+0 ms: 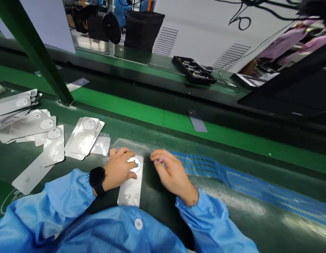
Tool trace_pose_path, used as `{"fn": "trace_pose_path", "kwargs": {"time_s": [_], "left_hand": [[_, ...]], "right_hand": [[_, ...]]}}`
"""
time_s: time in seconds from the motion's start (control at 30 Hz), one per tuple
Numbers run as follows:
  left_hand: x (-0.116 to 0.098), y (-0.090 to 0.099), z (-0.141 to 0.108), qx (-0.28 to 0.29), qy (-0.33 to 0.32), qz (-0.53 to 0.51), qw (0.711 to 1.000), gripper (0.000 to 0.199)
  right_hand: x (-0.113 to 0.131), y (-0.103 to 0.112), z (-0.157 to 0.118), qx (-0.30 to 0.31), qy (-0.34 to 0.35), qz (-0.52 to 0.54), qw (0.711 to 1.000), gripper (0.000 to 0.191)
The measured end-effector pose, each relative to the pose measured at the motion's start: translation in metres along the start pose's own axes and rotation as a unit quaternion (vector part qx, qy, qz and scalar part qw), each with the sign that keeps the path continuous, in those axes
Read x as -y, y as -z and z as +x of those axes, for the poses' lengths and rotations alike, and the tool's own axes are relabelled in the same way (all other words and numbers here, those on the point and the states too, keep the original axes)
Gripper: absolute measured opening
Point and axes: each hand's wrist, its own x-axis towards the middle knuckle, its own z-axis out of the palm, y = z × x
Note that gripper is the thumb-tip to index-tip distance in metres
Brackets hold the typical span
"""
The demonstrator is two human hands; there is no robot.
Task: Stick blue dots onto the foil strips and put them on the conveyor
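A thin silvery panel (130, 189) with a round white patch near its top lies on the green bench before me. My left hand (119, 168) rests over its left edge, fingers stretched and apart. One fingertip touches the round patch beside a small teal mark. To the right of the panel, my right hand (172, 173) hovers with curled fingers, thumb and index close together. A small pinkish spot shows at those fingertips, too small to name. Blue film with rows of round stickers (199, 164) lies just beyond the right hand.
Left of me lie a small stack of similar panels (82, 137) and a larger overlapping pile (28, 128). Beyond the bench edge runs a green belt (163, 117) carrying a grey panel (197, 120). A green post (39, 52) rises at left; a black tray (193, 70) stands opposite.
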Motion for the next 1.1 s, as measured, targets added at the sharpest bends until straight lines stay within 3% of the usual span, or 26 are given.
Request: {"fn": "trace_pose_path", "kwargs": {"time_s": [0.07, 0.17, 0.33, 0.7, 0.87, 1.0, 1.1], "left_hand": [[-0.001, 0.001, 0.001, 0.004, 0.005, -0.001, 1.0, 0.032], [-0.002, 0.001, 0.002, 0.016, 0.01, 0.002, 1.0, 0.042], [-0.002, -0.001, 0.002, 0.006, 0.015, 0.014, 1.0, 0.042], [-0.001, -0.005, 0.003, -0.008, 0.054, -0.007, 0.999, 0.056], [-0.003, -0.015, 0.001, -0.066, 0.065, -0.001, 0.996, 0.068], [-0.009, -0.025, -0.001, -0.13, 0.076, 0.005, 0.989, 0.074], [-0.002, -0.015, -0.006, -0.223, 0.079, 0.006, 0.972, 0.053]], "right_hand": [[0.002, -0.005, -0.011, 0.077, 0.053, -0.107, 0.99, 0.025], [0.003, -0.018, -0.02, 0.169, 0.048, -0.249, 0.952, 0.029], [0.007, -0.027, -0.02, 0.198, 0.036, -0.312, 0.928, 0.029], [0.011, -0.026, -0.012, 0.198, -0.028, -0.255, 0.946, 0.023], [0.004, -0.024, 0.003, 0.161, -0.099, -0.191, 0.963, 0.044], [-0.003, -0.018, 0.013, 0.156, -0.147, -0.09, 0.973, 0.025], [-0.005, -0.01, 0.036, 0.145, -0.17, 0.054, 0.973, 0.015]]}}
